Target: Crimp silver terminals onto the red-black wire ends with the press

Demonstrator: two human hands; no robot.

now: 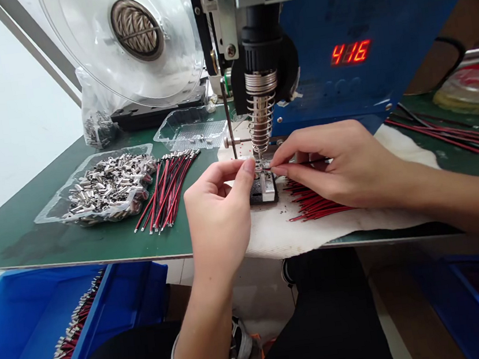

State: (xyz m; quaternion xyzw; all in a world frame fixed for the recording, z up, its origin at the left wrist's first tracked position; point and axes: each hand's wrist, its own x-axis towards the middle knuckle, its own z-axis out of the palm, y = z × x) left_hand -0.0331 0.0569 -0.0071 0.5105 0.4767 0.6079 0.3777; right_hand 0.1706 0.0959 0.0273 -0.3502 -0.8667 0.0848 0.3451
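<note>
My left hand (220,214) is closed in a pinch, fingertips at a small metal fixture block (265,187) under the spring-tipped soldering head (261,115). My right hand (338,164) pinches a thin wire (307,162) at the same spot from the right, fingertips nearly touching the left ones. What the left fingers hold is too small to name. A pile of red and black wires (315,205) lies under the right hand on a white cloth (281,235).
A clear tray of small metal terminals (105,187) and a bundle of red-black wires (166,191) lie left on the green bench (32,240). An empty clear tray (192,128), a reel (130,35), a blue machine showing 416 (350,52), and blue bins (17,329) stand around.
</note>
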